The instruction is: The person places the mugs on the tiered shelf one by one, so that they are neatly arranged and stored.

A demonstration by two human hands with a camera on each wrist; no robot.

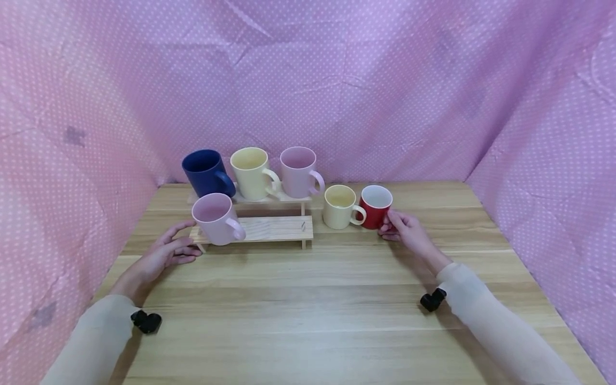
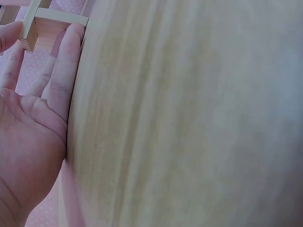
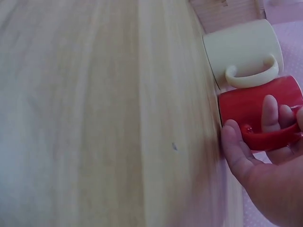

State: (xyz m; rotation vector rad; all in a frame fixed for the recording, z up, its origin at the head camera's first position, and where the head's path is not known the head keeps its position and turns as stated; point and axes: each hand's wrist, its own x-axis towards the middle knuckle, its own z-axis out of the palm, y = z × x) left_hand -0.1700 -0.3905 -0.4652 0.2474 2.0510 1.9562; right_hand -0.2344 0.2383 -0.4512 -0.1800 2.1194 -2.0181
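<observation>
My right hand grips the handle of a red mug with a white inside, which stands upright on the table. In the right wrist view, fingertips pass through the mug's handle. A small cream mug stands just left of it, handle turned toward the red one. My left hand is at the left end of a two-tier wooden rack, fingers mostly straight. In the left wrist view, its fingertips touch the rack's end. A lilac mug stands at the left of the lower tier.
On the upper tier stand a dark blue mug, a larger cream mug and another lilac mug. Pink dotted cloth hangs behind and beside the wood-grain table.
</observation>
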